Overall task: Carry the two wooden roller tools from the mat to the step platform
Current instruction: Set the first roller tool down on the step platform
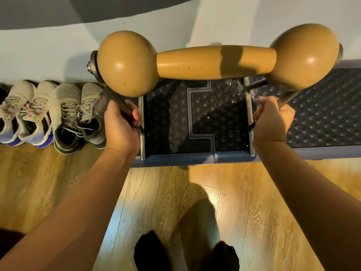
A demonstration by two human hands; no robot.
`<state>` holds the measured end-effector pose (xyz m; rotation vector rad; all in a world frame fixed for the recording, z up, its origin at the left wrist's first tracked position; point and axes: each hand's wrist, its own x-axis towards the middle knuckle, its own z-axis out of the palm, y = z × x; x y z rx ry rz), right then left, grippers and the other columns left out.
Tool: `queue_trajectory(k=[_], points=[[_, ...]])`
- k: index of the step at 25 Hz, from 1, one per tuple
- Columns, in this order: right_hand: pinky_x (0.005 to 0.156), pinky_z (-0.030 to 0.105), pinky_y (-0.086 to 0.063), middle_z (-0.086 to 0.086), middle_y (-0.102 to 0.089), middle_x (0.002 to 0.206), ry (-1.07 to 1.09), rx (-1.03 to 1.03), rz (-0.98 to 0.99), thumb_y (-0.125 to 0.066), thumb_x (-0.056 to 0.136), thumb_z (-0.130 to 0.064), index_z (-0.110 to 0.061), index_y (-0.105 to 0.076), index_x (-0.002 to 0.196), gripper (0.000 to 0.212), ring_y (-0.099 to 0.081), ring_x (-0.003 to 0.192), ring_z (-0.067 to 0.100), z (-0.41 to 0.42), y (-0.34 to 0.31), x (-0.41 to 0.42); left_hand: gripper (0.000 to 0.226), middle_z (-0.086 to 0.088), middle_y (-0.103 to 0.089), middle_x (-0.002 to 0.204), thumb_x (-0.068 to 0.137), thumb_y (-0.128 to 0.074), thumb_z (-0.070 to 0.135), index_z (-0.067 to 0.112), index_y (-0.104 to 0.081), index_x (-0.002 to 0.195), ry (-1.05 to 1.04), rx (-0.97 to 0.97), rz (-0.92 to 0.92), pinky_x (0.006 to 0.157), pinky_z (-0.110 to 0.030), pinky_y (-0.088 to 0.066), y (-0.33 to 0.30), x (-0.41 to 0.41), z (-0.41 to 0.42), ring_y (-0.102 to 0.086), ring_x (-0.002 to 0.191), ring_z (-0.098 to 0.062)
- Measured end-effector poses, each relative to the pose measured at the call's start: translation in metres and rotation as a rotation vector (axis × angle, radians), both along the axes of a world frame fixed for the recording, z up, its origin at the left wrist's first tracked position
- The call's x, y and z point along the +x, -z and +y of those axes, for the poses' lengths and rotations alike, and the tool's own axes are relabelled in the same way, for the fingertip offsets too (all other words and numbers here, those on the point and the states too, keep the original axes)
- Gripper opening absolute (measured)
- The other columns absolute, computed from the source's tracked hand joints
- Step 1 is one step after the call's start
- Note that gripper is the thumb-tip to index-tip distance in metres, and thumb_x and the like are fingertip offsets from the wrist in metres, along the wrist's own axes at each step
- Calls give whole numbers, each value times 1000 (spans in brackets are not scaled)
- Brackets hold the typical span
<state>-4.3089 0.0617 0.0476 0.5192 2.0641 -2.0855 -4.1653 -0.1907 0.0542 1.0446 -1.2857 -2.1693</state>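
I've got both fists, left hand (120,127) and right hand (273,122), wrapped round the metal handles of one wooden roller tool (216,60), held up just beyond them over the step platform (322,114). Looks like the set-down step, so next I'd lower it evenly between my hands.

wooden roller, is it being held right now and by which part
Yes. The wooden roller is held up over the step platform by its metal handles: left hand on the left one, right hand on the right.

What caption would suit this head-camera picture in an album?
Both hands, left hand and right hand, hold a wooden roller tool by its metal handles above the step platform.
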Motion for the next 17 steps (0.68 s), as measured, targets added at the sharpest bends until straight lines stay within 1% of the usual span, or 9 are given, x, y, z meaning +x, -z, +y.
queue_trajectory(k=[3, 6, 9, 11, 13, 15, 17], points=[[48, 22, -36, -13, -37, 46, 1, -34, 9, -58, 84, -14, -26, -47, 40, 47, -36, 47, 6, 0, -1, 3, 42, 4, -42, 53, 100, -34, 22, 24, -51, 62, -4, -7, -5, 54, -26, -30, 1, -1, 2, -30, 55, -15], [50, 22, -38, -12, -39, 48, 6, -31, -32, -59, 87, -15, -26, -51, 42, 47, -39, 49, 6, 0, -3, 4, 44, 5, -42, 54, 101, -34, 21, 26, -50, 60, -4, -27, -14, 54, -28, -27, 2, -1, 1, -29, 54, -14], [50, 23, -36, -9, -38, 51, 17, 7, -62, -61, 85, -19, -27, -45, 52, 38, -37, 50, 6, 1, -6, 5, 44, 5, -41, 54, 100, -34, 25, 26, -49, 59, -5, -42, -48, 56, -30, -24, 1, -2, 3, -27, 55, -15], [50, 23, -37, -11, -40, 50, -13, 41, -69, -59, 86, -20, -28, -46, 49, 40, -38, 50, 6, 2, -8, 6, 46, 4, -42, 56, 101, -33, 27, 27, -50, 58, -5, -43, -88, 57, -31, -24, 0, -3, 4, -28, 56, -15], [50, 23, -37, -12, -40, 50, -38, 63, -76, -58, 86, -22, -28, -46, 48, 40, -38, 51, 6, 2, -10, 7, 45, 3, -45, 59, 101, -33, 30, 25, -51, 61, 1, -49, -141, 58, -30, -27, -2, -1, 4, -33, 57, -14], [51, 25, -38, -10, -40, 50, -52, 95, -104, -59, 85, -25, -26, -44, 56, 33, -39, 51, 8, 5, -11, 6, 45, 3, -53, 64, 100, -31, 37, 23, -56, 65, 37, -74, -217, 62, -26, -35, -4, 2, 8, -43, 60, -12], [59, 31, -42, -8, -45, 52, -92, 146, -147, -59, 87, -30, -24, -47, 61, 29, -44, 54, 11, 10, -12, 5, 46, 3, -67, 75, 101, -32, 42, 22, -66, 76, 40, -64, -272, 77, -27, -44, -9, 5, 13, -59, 73, -11]])
